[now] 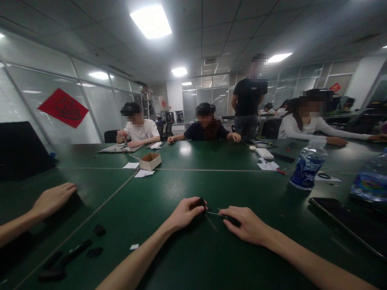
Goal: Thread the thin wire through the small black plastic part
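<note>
My left hand (186, 212) is closed around a small black part (202, 204), pinched between thumb and fingers just above the green table. What exactly the part is I cannot make out. In my right hand (246, 225) lies a screwdriver (232, 220) with a dark handle. Its thin metal shaft points left and its tip reaches the black part or stops very close to it. Left of my forearm, several loose black pieces (75, 251) lie on the table, with a small white scrap (134, 246) beside them.
Another person's hand (54, 199) rests at the left. A small cardboard box (150, 161) stands ahead. At the right are a water bottle (306, 167), a second bottle (370, 181) and a dark phone-like device (344, 217). Several people sit across the green table (181, 183); one person stands behind.
</note>
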A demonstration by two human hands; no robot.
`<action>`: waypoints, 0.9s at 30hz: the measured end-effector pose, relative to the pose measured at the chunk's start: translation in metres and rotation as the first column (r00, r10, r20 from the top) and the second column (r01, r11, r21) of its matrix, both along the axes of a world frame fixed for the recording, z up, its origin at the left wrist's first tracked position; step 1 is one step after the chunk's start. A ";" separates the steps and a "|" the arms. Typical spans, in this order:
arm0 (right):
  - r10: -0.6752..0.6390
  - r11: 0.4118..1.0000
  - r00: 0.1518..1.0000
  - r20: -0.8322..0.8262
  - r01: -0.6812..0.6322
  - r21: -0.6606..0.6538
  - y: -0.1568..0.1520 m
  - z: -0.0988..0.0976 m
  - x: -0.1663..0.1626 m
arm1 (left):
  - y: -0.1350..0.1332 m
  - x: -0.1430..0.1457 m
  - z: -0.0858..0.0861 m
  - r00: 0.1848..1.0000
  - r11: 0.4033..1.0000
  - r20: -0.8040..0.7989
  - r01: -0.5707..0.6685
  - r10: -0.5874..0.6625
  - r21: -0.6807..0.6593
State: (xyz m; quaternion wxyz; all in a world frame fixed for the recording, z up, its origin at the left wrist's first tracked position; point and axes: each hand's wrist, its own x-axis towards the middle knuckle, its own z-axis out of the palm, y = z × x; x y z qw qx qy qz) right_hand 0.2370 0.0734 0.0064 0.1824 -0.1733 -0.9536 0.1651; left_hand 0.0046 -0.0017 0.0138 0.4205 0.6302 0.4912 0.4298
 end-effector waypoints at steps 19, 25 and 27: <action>0.011 0.998 1.000 0.022 -0.012 0.062 -0.002 0.000 0.001 | 0.000 -0.003 -0.003 0.998 1.000 -0.057 0.025 -0.026 -0.018; 0.028 0.994 1.000 -0.008 -0.027 0.105 0.000 -0.004 0.002 | -0.001 -0.004 -0.003 0.999 1.000 -0.051 -0.002 0.001 -0.030; 0.026 0.995 1.000 -0.008 -0.025 0.097 0.000 -0.004 0.002 | 0.000 -0.004 -0.003 0.999 1.000 -0.043 -0.004 0.003 -0.028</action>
